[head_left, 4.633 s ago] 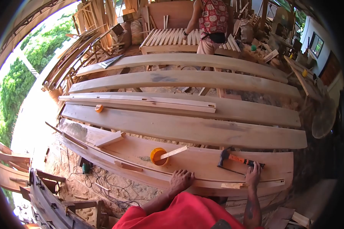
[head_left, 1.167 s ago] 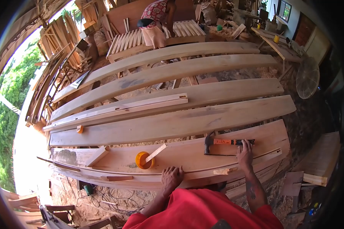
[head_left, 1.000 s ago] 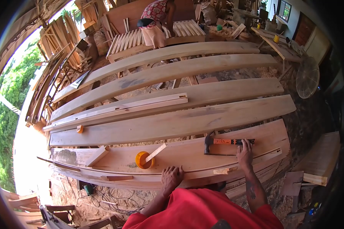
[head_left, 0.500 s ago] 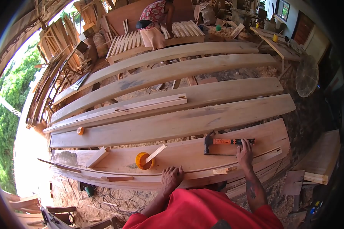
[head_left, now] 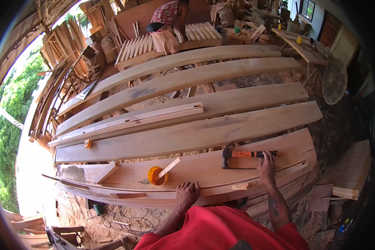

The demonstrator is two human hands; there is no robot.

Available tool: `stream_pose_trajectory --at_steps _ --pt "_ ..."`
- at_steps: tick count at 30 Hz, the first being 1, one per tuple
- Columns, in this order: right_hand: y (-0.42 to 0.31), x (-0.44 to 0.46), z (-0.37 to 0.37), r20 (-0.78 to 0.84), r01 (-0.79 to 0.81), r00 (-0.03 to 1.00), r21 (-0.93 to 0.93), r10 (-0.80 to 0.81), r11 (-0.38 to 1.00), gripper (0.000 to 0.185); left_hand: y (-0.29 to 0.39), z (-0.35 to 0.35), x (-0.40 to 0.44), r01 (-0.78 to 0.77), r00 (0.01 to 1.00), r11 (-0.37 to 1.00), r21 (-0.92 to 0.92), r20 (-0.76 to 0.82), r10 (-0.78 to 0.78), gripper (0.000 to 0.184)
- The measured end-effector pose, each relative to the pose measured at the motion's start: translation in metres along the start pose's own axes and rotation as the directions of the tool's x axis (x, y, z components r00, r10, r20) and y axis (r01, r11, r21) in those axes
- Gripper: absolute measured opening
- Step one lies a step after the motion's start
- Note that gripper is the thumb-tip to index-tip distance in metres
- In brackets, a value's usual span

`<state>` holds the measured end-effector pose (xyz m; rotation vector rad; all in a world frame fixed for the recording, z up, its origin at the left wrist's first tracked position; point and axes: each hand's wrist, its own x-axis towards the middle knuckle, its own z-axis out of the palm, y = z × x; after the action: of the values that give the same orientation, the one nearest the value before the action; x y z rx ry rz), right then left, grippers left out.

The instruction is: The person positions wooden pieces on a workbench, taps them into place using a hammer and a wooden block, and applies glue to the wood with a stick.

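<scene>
Nearest plank (head_left: 204,173): broad, pale. Hammer (head_left: 241,154): on the plank's right half. Left hand (head_left: 188,193): half-curled at the plank's near edge, hold indeterminable. Right hand (head_left: 266,164): partly curled at the hammer's handle, grip indeterminable. Yellow cup (head_left: 153,173): mid-plank.

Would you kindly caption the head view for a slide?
Right hand on a hammer, left hand near a yellow tub.
</scene>
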<state>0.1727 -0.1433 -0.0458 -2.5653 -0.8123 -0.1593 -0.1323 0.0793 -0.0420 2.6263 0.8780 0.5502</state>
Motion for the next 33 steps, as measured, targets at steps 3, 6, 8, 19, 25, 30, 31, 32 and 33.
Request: stream_pose_trajectory --at_steps 3,6,8,19,25,30,31,32,33 --pt "0.0005 -0.0002 0.0008 -0.004 0.0 1.0 -0.009 0.0 1.0 0.039 -0.0007 0.0007 -0.0001 -0.001 1.0 1.0 -0.002 0.001 0.001 0.027" --pt "-0.0001 -0.0005 0.0004 -0.008 0.001 1.0 -0.009 -0.001 1.0 0.039 -0.0009 0.0009 -0.0005 -0.002 1.0 1.0 0.001 0.002 0.002 0.027" --pt "0.0 -0.0005 0.0004 -0.004 0.003 1.0 -0.009 -0.004 1.0 0.039 -0.0009 0.0011 -0.0006 -0.001 1.0 1.0 0.002 0.003 0.001 0.027" --pt "-0.0009 0.0002 -0.0008 0.006 0.007 1.0 -0.022 -0.007 1.0 0.039 0.0007 -0.0011 0.0003 0.001 1.0 1.0 -0.003 0.0 -0.001 0.027" --pt "-0.0008 0.0002 -0.0002 0.007 0.001 1.0 -0.02 -0.001 1.0 0.039 -0.0007 0.0016 -0.0003 -0.002 1.0 1.0 -0.015 -0.008 0.002 0.027" --pt "0.0009 0.0 0.0014 0.008 -0.002 1.0 -0.009 0.002 1.0 0.039 0.0001 0.0001 -0.0001 -0.001 1.0 1.0 -0.009 0.001 0.001 0.027" --pt "0.0005 0.0002 0.0009 0.013 -0.003 1.0 -0.01 0.003 1.0 0.039 0.0002 -0.0003 0.0001 -0.003 1.0 1.0 -0.009 0.003 0.003 0.027" --pt "0.0002 0.0004 0.0003 0.018 -0.004 1.0 -0.012 0.004 1.0 0.039 0.0004 -0.0007 0.0004 -0.003 1.0 1.0 -0.009 0.004 0.003 0.027" --pt "-0.0005 0.0005 -0.0004 0.019 -0.004 1.0 -0.012 0.005 1.0 0.039 0.0007 -0.0013 0.0007 -0.002 1.0 1.0 -0.01 0.008 0.002 0.027"
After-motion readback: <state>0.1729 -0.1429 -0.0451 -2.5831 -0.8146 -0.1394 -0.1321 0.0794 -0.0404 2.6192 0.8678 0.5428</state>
